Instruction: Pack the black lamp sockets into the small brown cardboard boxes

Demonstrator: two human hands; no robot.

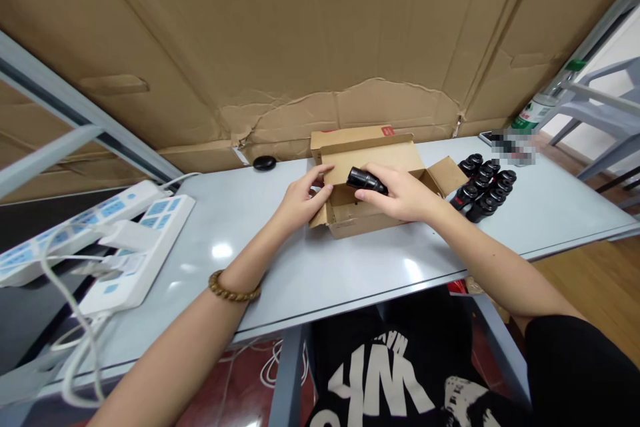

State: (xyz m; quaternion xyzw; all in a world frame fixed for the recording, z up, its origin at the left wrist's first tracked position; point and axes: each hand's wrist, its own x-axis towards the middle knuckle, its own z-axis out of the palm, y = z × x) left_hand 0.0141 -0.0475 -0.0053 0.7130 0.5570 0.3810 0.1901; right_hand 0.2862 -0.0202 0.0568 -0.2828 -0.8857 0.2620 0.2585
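In my right hand (400, 192) is a black flashlight (367, 180), held nearly level over the open cardboard box (367, 223). The fingers close around its rear part, and its wider end points left. My left hand (306, 199) grips the left end of the box, its thumb and fingers at the side flap. The box lies on the table with its lid raised at the back and a flap folded out on the right. Several similar black flashlights (483, 187) stand grouped to the right of the box. Part of the box's inside is hidden by my right hand.
White power strips (145, 250) with plugs and cables lie at the left. A black oval object (264, 163) sits behind the box's left side. At the far right are a phone (493, 140) and a green-labelled bottle (537, 110). Cardboard sheeting (300, 33) backs the table.
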